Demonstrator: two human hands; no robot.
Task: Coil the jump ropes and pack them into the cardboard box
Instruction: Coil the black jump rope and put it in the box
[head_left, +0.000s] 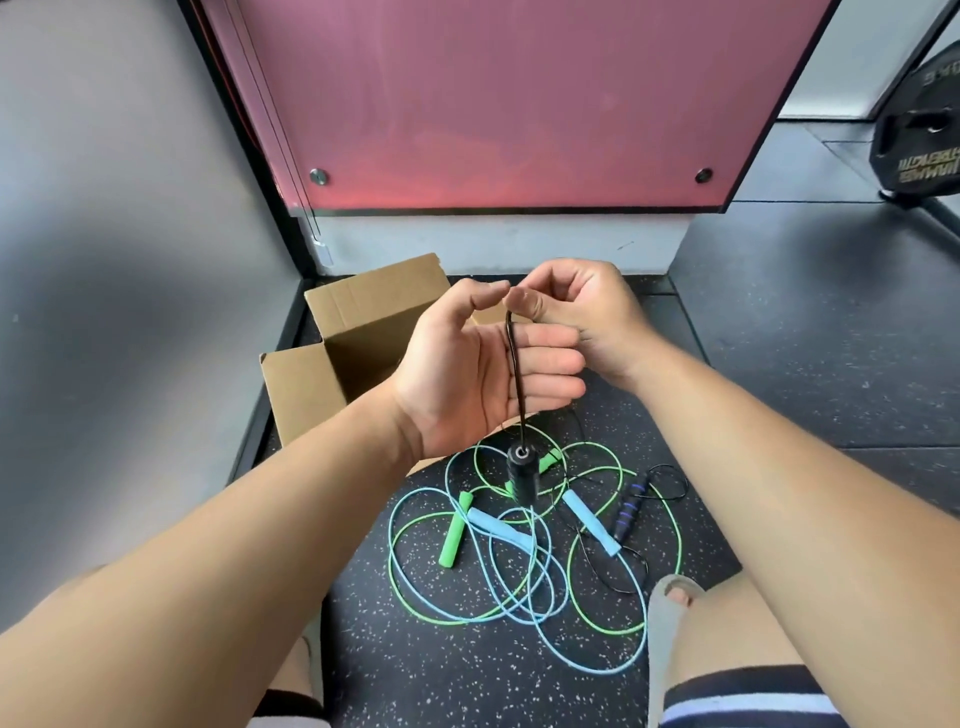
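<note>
My right hand (576, 317) pinches the black jump rope cord (514, 364) near its top, and a black handle (521, 475) dangles below it. My left hand (483, 364) is held palm up with straight fingers behind the cord, touching it. The open cardboard box (332, 358) stands on the floor behind my left hand. On the floor lie a green rope (592, 545) with green handles (455, 530), a light blue rope (519, 597) with blue handles (591, 522), and the black rope's other handle (627, 506) with purple rings.
A pink panel (509, 104) on a white base stands right behind the box. A grey wall (130, 260) runs along the left. A weight plate (919, 140) leans at the far right. My knees show at the bottom, on speckled black rubber flooring (415, 649).
</note>
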